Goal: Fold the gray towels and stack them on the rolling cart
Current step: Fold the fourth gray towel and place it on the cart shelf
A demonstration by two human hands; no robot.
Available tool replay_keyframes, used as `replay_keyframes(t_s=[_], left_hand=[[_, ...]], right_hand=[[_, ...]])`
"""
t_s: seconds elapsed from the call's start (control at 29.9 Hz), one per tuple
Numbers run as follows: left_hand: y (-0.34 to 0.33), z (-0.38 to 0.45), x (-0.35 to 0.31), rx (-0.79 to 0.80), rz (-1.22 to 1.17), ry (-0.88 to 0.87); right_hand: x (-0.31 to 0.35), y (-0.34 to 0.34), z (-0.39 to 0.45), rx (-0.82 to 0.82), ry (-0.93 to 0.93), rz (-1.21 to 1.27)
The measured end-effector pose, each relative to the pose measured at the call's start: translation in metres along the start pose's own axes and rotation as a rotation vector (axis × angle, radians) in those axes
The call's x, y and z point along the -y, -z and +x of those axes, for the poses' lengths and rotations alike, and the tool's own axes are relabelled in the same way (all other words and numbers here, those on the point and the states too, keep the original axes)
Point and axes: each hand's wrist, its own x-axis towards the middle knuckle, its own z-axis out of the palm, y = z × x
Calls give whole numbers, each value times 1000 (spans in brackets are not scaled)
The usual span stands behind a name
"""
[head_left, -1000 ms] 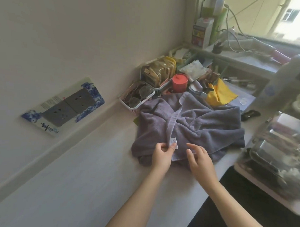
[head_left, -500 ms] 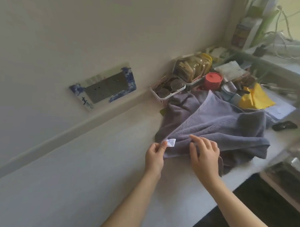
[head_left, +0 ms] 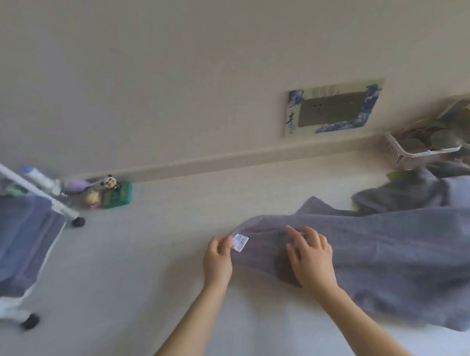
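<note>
a: where was the gray towel [head_left: 385, 257] found?
b: it was spread, rumpled, across the white countertop [head_left: 135, 267], its corner with the white care label [head_left: 240, 242] pinched by the left hand [head_left: 217, 259].
a: and the right hand [head_left: 312, 257]?
b: it was laid on the towel just beside the label, fingers curled into the cloth.
a: what was seen beyond that?
b: a folded gray towel [head_left: 16, 239] was seen on the white rolling cart [head_left: 53, 240] at the far left, a panda figurine [head_left: 110, 181] by the wall, and a wall socket panel [head_left: 333, 108] above.
</note>
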Motion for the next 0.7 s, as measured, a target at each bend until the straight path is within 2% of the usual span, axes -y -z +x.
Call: replay_keyframes(t_s=[0.17,0.3,0.4,0.7], left_hand=[[109,22,62,-152,94,87],[170,32,106,-210,168,182],[197,36,121,-207,194,191],[224,49,138,-184,382,162]], right_hand=[[76,-72,-14,298,84,-174],[126,-116,-24,418,108,-280],[155,-135,-28,506,140,-362],[180,-157,-28,538,218,-421]])
